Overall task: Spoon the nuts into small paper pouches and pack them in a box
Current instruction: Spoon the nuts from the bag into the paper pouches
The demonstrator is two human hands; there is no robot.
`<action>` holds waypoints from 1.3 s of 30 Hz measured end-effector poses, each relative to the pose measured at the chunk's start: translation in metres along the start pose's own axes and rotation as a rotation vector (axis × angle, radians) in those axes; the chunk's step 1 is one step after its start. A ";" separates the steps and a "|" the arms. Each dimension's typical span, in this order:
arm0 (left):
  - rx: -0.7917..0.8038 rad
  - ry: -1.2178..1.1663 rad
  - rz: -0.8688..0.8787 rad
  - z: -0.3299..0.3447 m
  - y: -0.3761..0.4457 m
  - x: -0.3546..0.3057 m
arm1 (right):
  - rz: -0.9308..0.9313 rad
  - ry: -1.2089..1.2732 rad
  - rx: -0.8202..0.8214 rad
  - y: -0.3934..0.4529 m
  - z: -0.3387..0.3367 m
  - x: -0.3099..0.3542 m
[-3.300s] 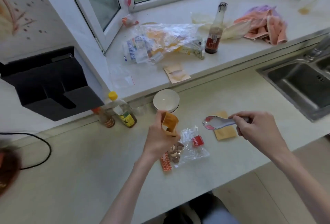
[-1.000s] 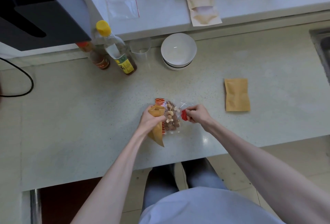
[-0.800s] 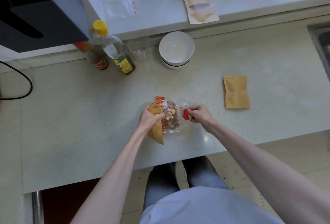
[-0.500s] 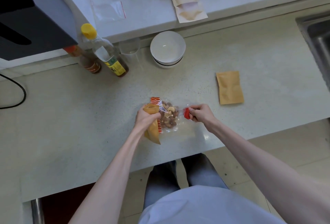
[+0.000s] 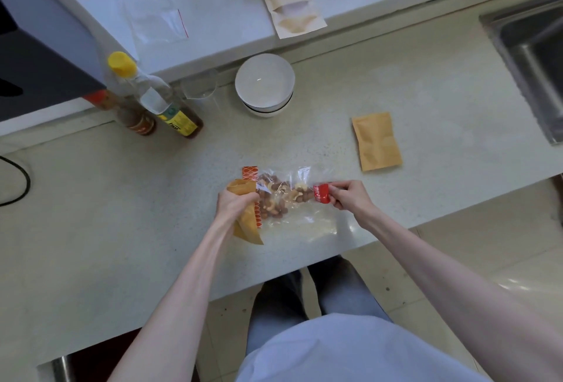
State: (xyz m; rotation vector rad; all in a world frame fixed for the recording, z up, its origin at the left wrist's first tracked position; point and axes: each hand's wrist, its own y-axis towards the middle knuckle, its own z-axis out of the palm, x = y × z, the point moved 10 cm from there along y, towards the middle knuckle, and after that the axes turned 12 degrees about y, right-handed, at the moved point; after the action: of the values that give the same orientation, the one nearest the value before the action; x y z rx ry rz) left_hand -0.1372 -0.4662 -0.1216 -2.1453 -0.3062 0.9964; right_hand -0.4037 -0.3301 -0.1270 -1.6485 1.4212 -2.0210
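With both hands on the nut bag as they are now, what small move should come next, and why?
Probably pull the clear plastic nut bag open at its mouth. The right hand pinches its red label end, the left hand grips the other end along with a brown paper pouch, and no spoon is in view.

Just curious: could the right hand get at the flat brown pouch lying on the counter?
Probably yes. The flat pouch lies bare, just beyond the right hand, nothing between; but its fingers pinch the nut bag.

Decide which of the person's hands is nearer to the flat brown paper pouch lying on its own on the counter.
Right. The right hand pinches the nut bag's red label just below-left of the flat pouch; the left hand grips another pouch at the nut bag's far end.
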 end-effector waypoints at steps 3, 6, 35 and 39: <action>0.003 -0.004 0.001 -0.001 -0.001 -0.002 | 0.008 0.024 -0.015 0.001 -0.008 -0.001; 0.004 -0.010 -0.003 -0.001 -0.001 -0.002 | 0.024 0.047 -0.016 0.001 -0.013 -0.002; -0.200 0.291 0.327 -0.012 -0.044 -0.058 | -0.013 0.096 -0.154 -0.046 -0.111 0.035; -0.206 0.367 0.561 0.000 -0.079 -0.113 | -0.088 0.111 -0.091 -0.076 -0.089 0.087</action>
State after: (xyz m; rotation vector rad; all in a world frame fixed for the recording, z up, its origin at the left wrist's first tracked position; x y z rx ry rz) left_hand -0.2056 -0.4660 -0.0026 -2.6171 0.4099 0.8602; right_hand -0.4790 -0.2970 -0.0071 -1.6864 1.5241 -2.1570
